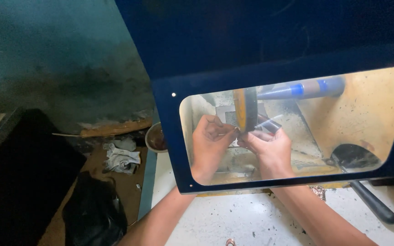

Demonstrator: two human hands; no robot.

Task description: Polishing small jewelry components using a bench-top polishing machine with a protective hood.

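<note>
- Head view: dark blue shield point(169, 136) with clear window, both hands behind it.
- Buffing wheel point(245, 109) on its tapered spindle point(297, 89).
- Left hand point(210, 145) and right hand point(270, 148) together pinch a small metal piece point(270, 124), touching the wheel's lower edge; polishing appears underway, finish indiscernible.

Left hand point(209, 145), right hand point(270, 150) pinched together

A guard panel point(169, 136) with a clear window stands over the far part of the workbench point(251, 218). Behind the window, the left hand point(209, 145) and the right hand point(270, 150) meet just below a polishing wheel point(245, 109), left and right of it. A spindle point(297, 89) runs from the wheel toward the right. A brush handle point(372, 202) lies near the workbench's right edge. Left of the workbench, a bowl point(155, 138) and a crumpled cloth point(121, 157) lie lower down.
</note>
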